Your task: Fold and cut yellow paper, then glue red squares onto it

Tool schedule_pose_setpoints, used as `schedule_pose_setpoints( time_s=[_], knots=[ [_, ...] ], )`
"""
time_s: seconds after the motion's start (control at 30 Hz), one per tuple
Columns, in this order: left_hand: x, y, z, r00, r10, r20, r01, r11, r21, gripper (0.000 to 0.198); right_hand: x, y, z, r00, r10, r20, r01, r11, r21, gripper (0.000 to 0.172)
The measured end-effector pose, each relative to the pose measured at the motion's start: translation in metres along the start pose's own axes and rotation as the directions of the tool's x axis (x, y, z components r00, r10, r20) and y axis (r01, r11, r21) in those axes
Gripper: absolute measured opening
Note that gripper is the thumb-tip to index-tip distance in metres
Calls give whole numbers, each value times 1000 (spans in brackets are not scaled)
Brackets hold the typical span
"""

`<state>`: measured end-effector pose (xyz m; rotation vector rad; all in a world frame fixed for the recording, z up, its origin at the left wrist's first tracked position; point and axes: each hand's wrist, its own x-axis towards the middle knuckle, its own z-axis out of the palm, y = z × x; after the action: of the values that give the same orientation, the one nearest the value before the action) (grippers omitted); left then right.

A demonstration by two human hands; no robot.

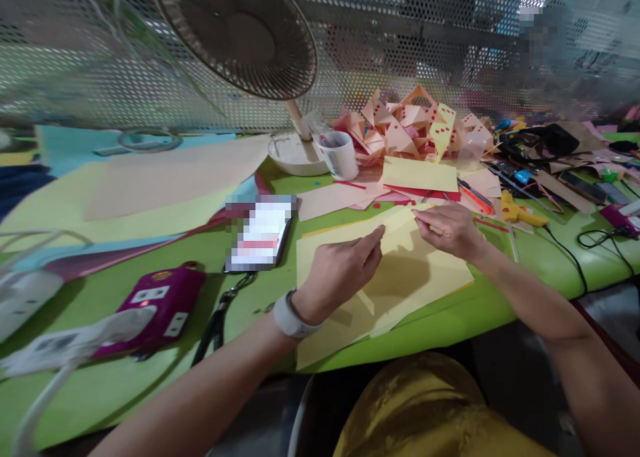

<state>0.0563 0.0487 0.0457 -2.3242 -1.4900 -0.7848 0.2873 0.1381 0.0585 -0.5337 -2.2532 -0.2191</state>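
Observation:
A pale yellow paper strip (403, 219) stretches between my two hands, above yellow paper sheets (425, 287) of much the same colour. My right hand (450, 229) pinches the far end of the strip between thumb and fingertips. At the near end is my left hand (347, 267), its index finger reaching along the strip and the other fingers curled in. The grip underneath is partly hidden. A light band circles my left wrist. Shadows of both hands fall on the sheets.
Behind stand a fan (295, 155), a white mug (341, 155) and a heap of folded pink paper shapes (410, 127). A phone (263, 233) and purple power adapter (157, 303) lie left. To the right are a cutter (475, 197), yellow glue gun (520, 210) and cables.

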Motion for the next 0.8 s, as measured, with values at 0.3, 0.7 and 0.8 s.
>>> schedule_pose_setpoints(
  time_s=[0.3, 0.7, 0.8],
  knots=[
    [1, 1, -2, 1000, 26, 11, -27, 999, 47, 35, -1, 1, 1, 999, 35, 34, -36, 999, 26, 23],
    [-4, 12, -3, 994, 99, 54, -97, 995, -38, 36, -3, -8, 5, 996, 71, -59, -75, 995, -59, 21],
    [-5, 14, -3, 991, 114, 64, -111, 993, -48, 36, -2, -13, 7, 991, 108, -77, -113, 992, -52, 22]
  ],
)
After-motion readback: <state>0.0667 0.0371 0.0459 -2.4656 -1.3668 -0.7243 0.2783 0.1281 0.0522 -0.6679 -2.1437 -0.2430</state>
